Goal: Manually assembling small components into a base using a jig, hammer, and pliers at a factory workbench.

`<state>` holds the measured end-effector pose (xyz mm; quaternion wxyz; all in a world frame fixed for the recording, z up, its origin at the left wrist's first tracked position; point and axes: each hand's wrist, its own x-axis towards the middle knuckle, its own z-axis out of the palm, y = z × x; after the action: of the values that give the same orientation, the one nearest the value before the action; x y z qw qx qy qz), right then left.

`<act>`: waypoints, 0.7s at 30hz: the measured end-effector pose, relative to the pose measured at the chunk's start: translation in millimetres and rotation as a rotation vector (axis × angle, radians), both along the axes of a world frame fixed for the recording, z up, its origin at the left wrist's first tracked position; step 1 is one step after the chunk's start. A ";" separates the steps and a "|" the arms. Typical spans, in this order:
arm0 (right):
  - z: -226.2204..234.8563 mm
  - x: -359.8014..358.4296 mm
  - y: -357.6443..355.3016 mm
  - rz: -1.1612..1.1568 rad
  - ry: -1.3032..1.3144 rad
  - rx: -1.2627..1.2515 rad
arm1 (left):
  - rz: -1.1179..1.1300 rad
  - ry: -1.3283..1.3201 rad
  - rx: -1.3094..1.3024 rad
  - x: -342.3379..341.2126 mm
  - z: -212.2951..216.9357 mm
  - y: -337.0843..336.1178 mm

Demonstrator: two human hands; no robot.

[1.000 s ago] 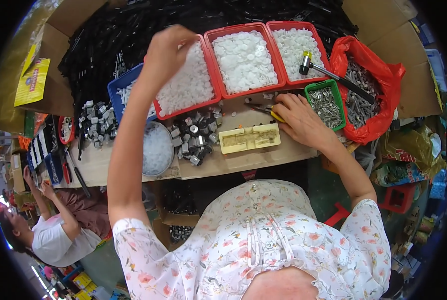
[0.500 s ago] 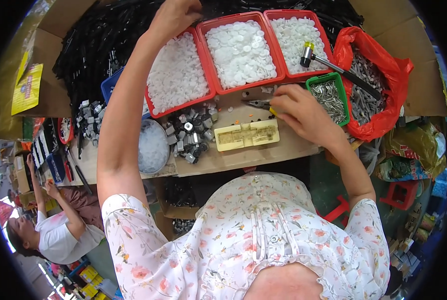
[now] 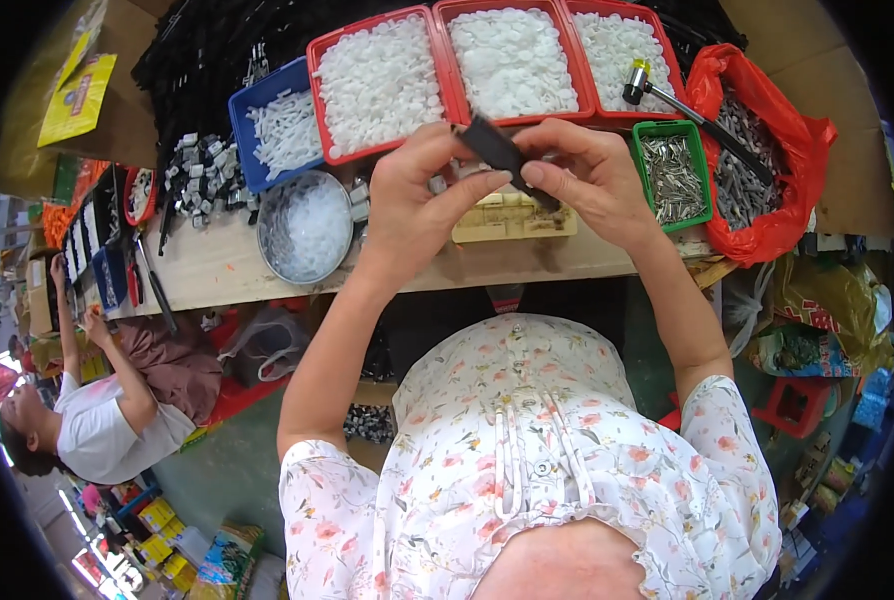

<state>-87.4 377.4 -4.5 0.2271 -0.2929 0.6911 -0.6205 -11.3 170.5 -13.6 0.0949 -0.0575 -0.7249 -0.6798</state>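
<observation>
Black plastic strip (image 3: 502, 155) now held over the counter (image 3: 227, 270) between both hands; left hand (image 3: 412, 200), back from the far black pile (image 3: 217, 40), pinches it, right hand (image 3: 592, 175) closed on its other end, off the counter

The person wears a short-sleeved blouse (image 3: 537, 450) of white cloth printed all over with small flowers in pink and orange and bits of green leaf. It fills the lower middle of the frame. Narrow vertical pleats run down its centre, with a small round button between them. The sleeves end above the elbows, in the lower left and at the right. Both forearms are bare, as are the left hand (image 3: 412, 200) and right hand (image 3: 592, 175), without rings or a watch.
</observation>
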 end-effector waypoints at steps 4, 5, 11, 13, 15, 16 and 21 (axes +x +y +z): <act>-13.8 11.6 8.8 -0.094 0.529 0.163 | 0.240 0.140 -0.527 37.9 -7.2 -20.4; -20.9 13.1 10.9 -0.099 0.531 0.167 | 0.279 0.207 -0.696 46.5 -13.4 -25.8; -43.9 30.5 21.8 0.049 1.023 0.388 | 0.205 0.228 -0.986 75.6 -35.6 -29.9; -46.0 35.4 21.7 0.063 1.076 0.441 | 0.215 0.229 -0.982 76.3 -40.1 -29.3; -49.5 39.7 20.7 0.073 1.127 0.494 | 0.221 0.230 -0.980 76.8 -40.4 -28.4; -51.6 41.7 19.5 0.069 1.188 0.511 | 0.229 0.213 -0.978 77.9 -39.5 -28.2; -51.3 51.0 14.1 0.064 1.360 0.551 | 0.229 0.176 -0.979 82.8 -39.4 -27.3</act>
<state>-36.3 391.5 -55.8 -0.1685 -0.5656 0.8013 -0.0983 71.5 143.3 -53.1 0.1912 -0.0726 -0.9494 -0.2382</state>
